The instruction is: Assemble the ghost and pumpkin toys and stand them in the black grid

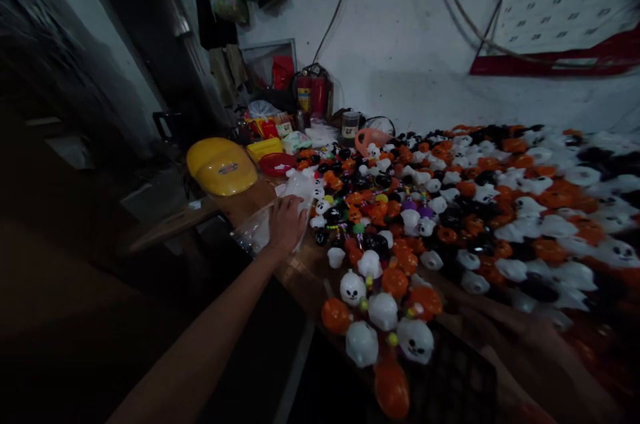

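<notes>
My left hand (pixel 289 224) lies on a clear plastic bag (pixel 254 227) near the table's left edge; its fingers point forward and whether they grip the plastic is hard to tell. My right hand (pixel 500 317) is a dark blur at the lower right, beside the heap of small toys (pixel 470 211). The heap holds white ghosts and skulls, orange pumpkins and black pieces. In front, a group of orange and white toys (pixel 383 311) sits at the table's near edge, by a dark grid-like tray (pixel 457 377).
A yellow helmet (pixel 222 167) rests at the table's left end, near a red dish (pixel 278 164) and a pink basket (pixel 373 139). Red fire extinguishers (pixel 318 96) stand by the wall. A clear jar (pixel 350 124) is near them. A calendar (pixel 565 4) hangs at upper right.
</notes>
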`<state>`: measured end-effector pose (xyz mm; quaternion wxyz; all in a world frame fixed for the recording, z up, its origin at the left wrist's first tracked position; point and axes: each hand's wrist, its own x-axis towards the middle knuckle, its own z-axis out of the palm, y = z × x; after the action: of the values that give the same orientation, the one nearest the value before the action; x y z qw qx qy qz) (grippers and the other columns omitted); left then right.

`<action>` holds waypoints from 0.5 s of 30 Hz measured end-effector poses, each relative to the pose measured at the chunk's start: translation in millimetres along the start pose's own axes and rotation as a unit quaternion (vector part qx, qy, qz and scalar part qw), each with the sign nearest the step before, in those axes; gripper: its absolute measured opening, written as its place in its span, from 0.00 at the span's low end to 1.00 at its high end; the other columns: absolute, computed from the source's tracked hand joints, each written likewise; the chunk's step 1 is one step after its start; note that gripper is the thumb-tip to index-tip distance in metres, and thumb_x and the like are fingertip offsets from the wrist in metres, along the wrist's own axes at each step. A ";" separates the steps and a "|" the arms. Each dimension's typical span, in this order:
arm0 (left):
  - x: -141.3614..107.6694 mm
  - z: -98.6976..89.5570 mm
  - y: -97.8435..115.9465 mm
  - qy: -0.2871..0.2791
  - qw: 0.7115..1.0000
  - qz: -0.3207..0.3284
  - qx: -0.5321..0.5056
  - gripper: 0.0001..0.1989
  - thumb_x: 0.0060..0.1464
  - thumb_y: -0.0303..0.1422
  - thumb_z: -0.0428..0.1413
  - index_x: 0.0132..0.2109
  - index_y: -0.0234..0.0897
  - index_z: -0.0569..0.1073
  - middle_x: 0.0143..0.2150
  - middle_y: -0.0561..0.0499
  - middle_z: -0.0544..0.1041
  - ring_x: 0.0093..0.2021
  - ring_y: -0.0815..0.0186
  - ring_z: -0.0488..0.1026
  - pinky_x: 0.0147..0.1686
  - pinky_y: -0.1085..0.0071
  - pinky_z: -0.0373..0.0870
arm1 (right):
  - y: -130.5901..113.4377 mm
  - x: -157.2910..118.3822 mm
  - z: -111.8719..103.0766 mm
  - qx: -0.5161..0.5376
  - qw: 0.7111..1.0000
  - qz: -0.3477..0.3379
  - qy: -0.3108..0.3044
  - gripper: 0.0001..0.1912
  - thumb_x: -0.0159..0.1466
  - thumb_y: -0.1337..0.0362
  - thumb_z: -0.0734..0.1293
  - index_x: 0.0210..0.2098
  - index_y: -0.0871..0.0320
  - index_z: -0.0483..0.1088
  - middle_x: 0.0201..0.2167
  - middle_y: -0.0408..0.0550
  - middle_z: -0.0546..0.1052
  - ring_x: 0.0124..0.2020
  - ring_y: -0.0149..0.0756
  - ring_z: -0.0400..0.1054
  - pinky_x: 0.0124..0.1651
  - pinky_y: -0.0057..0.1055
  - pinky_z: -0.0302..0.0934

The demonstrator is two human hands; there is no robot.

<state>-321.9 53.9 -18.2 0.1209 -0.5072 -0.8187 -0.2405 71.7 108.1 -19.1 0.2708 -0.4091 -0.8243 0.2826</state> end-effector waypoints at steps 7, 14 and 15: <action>16.8 9.1 40.7 -0.112 0.984 0.129 -0.056 0.21 0.57 0.33 0.51 0.58 0.44 0.64 0.59 0.50 0.67 0.56 0.61 0.67 0.55 0.65 0.64 | -1.2 20.6 -11.2 0.007 0.998 0.034 -0.044 0.13 0.60 0.50 0.64 0.40 0.41 0.78 0.38 0.50 0.80 0.35 0.43 0.76 0.31 0.27 0.71; 41.6 23.8 47.6 -0.207 0.970 0.079 -0.104 0.19 0.56 0.32 0.56 0.55 0.36 0.68 0.55 0.43 0.70 0.56 0.54 0.66 0.57 0.47 0.59 | -9.7 -15.9 -33.4 -0.008 0.998 0.052 0.026 0.18 0.61 0.50 0.62 0.40 0.51 0.78 0.36 0.48 0.80 0.33 0.41 0.76 0.34 0.30 0.71; 43.8 23.2 46.4 -0.206 0.969 0.067 -0.117 0.19 0.57 0.33 0.56 0.56 0.36 0.68 0.54 0.43 0.70 0.55 0.55 0.67 0.56 0.48 0.60 | -8.7 -20.9 -38.8 -0.009 0.998 0.062 0.031 0.18 0.61 0.50 0.62 0.40 0.51 0.78 0.36 0.48 0.80 0.33 0.40 0.76 0.33 0.29 0.71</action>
<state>-299.7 116.9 -6.1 -0.0943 -0.6097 -0.7567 -0.2163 104.3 95.9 9.3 0.2750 -0.4705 -0.7908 0.2788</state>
